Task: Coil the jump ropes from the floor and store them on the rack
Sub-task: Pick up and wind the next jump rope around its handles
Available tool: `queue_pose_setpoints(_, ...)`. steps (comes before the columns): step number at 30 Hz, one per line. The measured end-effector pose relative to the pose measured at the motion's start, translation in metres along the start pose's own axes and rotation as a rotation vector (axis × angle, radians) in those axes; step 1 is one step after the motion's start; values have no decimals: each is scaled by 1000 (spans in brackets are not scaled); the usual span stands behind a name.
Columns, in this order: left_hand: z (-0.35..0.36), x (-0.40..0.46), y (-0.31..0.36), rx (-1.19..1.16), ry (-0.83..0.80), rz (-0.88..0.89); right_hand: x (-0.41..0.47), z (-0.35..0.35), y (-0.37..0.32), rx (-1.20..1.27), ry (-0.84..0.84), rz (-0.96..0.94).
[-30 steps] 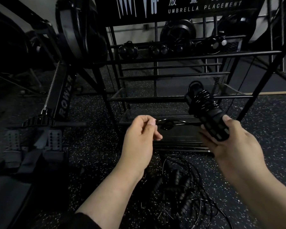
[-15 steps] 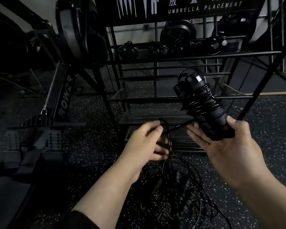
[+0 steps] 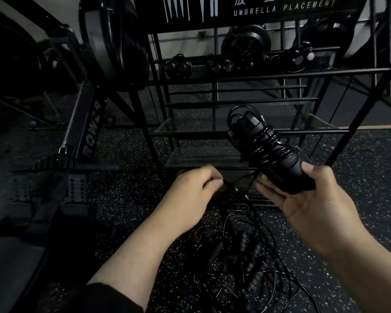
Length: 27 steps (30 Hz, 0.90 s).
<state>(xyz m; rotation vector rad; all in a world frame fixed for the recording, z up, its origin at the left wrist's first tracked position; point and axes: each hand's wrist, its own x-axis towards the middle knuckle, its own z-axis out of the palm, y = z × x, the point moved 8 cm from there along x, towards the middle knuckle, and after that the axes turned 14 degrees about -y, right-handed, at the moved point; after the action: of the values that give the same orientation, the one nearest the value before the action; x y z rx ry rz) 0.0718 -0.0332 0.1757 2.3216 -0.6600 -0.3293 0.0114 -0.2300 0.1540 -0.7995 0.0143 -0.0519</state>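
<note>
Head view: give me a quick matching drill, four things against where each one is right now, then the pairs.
Things:
1. wrapped jump rope
2. loose rope end
3. tangled ropes
4. coiled ropes already stored

Places:
A. upper rail of the rack
B. held in the right hand
C. on the floor
D. pinched by the left hand

Pairs: 1-B, 2-D, 3-C, 4-A

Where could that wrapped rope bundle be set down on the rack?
The mesh shelf behind the left hand shows bare, open between the rack's bars. The top tier is crowded with coiled ropes. The floor under the right hand is a rope tangle; the bundle fits poorly there.
</note>
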Motion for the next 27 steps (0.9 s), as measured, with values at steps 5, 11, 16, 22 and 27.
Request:
queue_pose_setpoints(5, -1, -7, -50, -1065, 316, -334, -1, -8, -9, 45, 91, -63)
queue_pose_setpoints(11, 13, -6, -38, -786, -55, -366, -1, -9, -5, -3, 109, -8)
queue_pose_setpoints(16, 4, -6, -34, -478, -51, -327, -1, -5, 2, -53, 97, 53)
queue_pose_setpoints(22, 3, -1, -21, -5, -28, -211, -2, 3, 8, -100, 37, 88)
queue_pose_setpoints(27, 33, -2, 5, 141, -280, -23, 0, 8, 13, -144, 2, 88)
